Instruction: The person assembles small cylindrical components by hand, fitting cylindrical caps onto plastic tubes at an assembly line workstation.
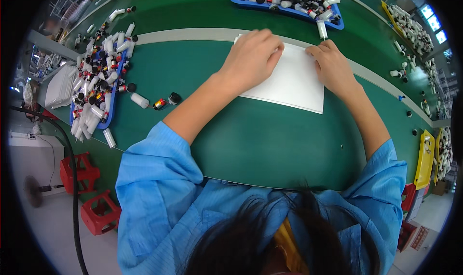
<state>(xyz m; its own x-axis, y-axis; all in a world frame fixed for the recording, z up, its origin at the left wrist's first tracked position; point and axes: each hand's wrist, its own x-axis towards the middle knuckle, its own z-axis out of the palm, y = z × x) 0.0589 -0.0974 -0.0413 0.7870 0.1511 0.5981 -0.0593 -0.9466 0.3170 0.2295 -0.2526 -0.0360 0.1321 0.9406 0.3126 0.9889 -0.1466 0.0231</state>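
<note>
1. I see the white sheet (294, 79) lying flat on the green table (251, 130), straight ahead of the body, its long axis running from upper left to lower right
2. My left hand (251, 58) presses on the sheet's upper left corner, fingers curled down and pinching its edge; the sheet spreads rightward and toward me from under that hand
3. My right hand (333, 65) rests on the sheet's far right edge, fingers bent over that edge and holding it; both hands are equally close, one at each far corner
4. A blue tray (289, 5) of white tubes and dark caps sits just beyond the sheet; a second blue tray (96, 89), piled the same way, lies well to the left
5. A loose white tube (140, 100), a small red and yellow piece (159, 103) and a black cap (174, 98) lie between that left tray and my left forearm
</note>
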